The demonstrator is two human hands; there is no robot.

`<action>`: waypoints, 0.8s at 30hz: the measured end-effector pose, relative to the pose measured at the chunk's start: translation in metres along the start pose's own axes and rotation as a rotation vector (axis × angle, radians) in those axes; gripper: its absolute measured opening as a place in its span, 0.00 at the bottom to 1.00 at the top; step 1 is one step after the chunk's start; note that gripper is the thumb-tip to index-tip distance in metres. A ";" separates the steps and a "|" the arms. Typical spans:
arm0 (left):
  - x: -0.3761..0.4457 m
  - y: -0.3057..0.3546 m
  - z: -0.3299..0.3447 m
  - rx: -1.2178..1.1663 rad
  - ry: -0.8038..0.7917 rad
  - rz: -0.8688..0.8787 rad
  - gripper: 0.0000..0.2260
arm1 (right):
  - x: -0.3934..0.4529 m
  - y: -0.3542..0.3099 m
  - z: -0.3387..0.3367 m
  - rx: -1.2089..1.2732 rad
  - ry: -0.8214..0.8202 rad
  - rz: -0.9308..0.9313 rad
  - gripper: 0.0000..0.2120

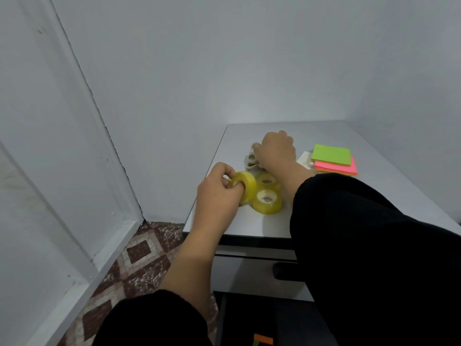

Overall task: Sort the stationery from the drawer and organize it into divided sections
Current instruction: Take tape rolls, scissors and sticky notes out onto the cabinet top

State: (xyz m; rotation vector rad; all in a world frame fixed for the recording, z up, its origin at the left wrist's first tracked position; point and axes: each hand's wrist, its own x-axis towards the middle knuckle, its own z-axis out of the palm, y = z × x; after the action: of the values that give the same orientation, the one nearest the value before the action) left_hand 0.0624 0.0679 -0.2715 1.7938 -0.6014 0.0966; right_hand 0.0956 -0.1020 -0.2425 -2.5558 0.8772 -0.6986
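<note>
Head view shows the left hand (219, 188) gripping a yellowish roll of clear tape (245, 188), tilted on edge, with a finger hooked into its core and the others curled round the rim. Just right of that hand two more tape rolls (267, 196) lie flat on the desk (252, 226), touching each other. Beyond them the right hand (275, 149) is curled down over some pale, whitish small items (250, 161); what they are, and whether the fingers actually pinch them, cannot be told. To the right of that hand sits a stack of sticky notes (333, 158), green on pink. The rolls are probably light and rigid with slick outer faces, so the core hole or a rim pinch looks the safest hold. The note pads look soft-edged and liable to fan, so they are best lifted by opposite sides.
</note>
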 end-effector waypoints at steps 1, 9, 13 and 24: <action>0.000 0.000 0.000 -0.006 -0.001 0.002 0.05 | 0.000 0.002 -0.003 0.048 0.014 0.009 0.14; 0.000 0.003 -0.003 -0.105 -0.028 -0.028 0.10 | -0.033 0.054 -0.044 0.251 0.110 0.057 0.12; -0.002 0.006 -0.003 -0.099 -0.032 -0.067 0.07 | -0.071 0.071 -0.057 0.330 0.071 0.084 0.10; -0.006 0.011 -0.003 0.092 0.061 -0.020 0.11 | -0.107 0.079 -0.058 0.398 0.032 0.086 0.09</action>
State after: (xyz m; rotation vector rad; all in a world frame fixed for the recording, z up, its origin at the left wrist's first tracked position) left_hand 0.0530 0.0707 -0.2627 1.8792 -0.5429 0.1667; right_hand -0.0472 -0.1019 -0.2675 -2.1483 0.7645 -0.7996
